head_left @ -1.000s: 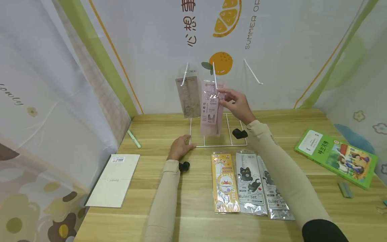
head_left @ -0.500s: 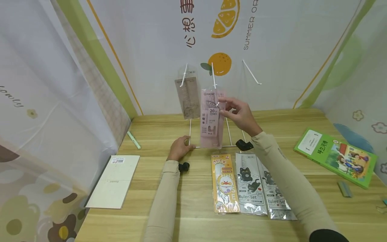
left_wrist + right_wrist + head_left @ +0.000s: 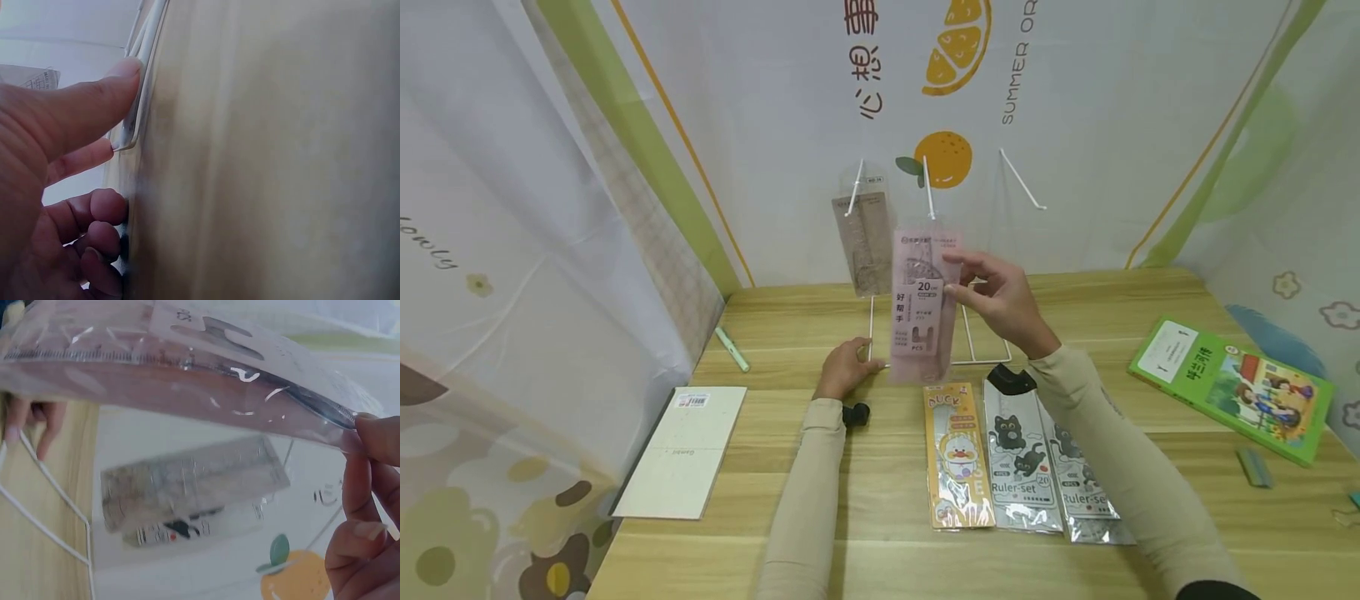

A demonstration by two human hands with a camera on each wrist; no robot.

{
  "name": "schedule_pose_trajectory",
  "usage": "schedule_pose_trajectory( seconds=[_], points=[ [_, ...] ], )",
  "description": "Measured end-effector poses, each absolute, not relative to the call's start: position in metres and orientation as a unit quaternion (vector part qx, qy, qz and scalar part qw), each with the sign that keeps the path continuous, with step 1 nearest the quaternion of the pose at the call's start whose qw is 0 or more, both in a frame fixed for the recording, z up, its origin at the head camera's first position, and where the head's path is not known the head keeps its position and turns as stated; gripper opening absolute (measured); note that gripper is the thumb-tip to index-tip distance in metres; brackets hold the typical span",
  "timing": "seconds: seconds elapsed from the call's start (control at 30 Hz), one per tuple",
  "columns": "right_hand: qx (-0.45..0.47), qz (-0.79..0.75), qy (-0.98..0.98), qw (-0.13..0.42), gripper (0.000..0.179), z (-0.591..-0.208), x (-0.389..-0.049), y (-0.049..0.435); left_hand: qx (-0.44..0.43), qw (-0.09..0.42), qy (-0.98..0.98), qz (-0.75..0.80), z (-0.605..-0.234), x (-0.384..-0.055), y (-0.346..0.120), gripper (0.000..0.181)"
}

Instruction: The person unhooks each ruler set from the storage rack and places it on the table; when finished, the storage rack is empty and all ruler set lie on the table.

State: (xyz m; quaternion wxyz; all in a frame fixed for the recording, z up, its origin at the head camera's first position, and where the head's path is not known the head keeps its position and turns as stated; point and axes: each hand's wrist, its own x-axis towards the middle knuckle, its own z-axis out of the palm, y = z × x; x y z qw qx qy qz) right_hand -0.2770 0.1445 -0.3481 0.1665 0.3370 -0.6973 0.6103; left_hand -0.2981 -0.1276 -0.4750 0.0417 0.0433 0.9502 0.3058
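Observation:
My right hand [image 3: 1000, 300] pinches the right edge of a pink ruler set in a clear packet [image 3: 922, 312], held upright in front of the wire rack. The packet's top edge is right below the tip of the middle white hook [image 3: 928, 187]. In the right wrist view, thumb and finger grip one end of the ruler set [image 3: 206, 394]. On the table, my left hand [image 3: 844, 367] holds the front left corner of the rack's base [image 3: 966, 362], thumb on the wire [image 3: 147, 69]. A grey ruler set [image 3: 868, 242] hangs on the left hook [image 3: 854, 190].
A yellow duck ruler pack [image 3: 958, 458] and two grey cat ruler packs [image 3: 1021, 454] lie in front of the rack. A green book [image 3: 1232, 387] and an eraser [image 3: 1255, 468] are at right. A notebook [image 3: 681, 450] and a green pen [image 3: 732, 348] lie at left.
My right hand has drawn the pink ruler set down and toward me, from the middle hook to below its tip. The left hand has stayed on the base corner.

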Motion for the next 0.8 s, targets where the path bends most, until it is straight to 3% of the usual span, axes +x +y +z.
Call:
schedule_pose_trajectory(
  seconds=[0.17,0.5,0.63,0.8],
  points=[
    [0.334,0.631,-0.691,0.114,0.042,-0.359,-0.258,0.139,0.048,0.045,0.951,0.302,-0.477,-0.300,-0.128,0.059],
    [0.151,0.600,-0.773,-0.143,0.047,-0.416,-0.230,0.118,0.067,0.040,0.949,0.306,-0.476,-0.298,-0.132,0.055],
    [0.104,0.581,-0.784,-0.191,0.043,-0.434,-0.225,0.107,0.073,0.043,0.951,0.296,-0.474,-0.298,-0.131,0.056],
    [0.083,0.581,-0.782,-0.212,0.039,-0.448,-0.223,0.094,0.076,0.043,0.950,0.299,-0.472,-0.299,-0.131,0.057]
  ],
)
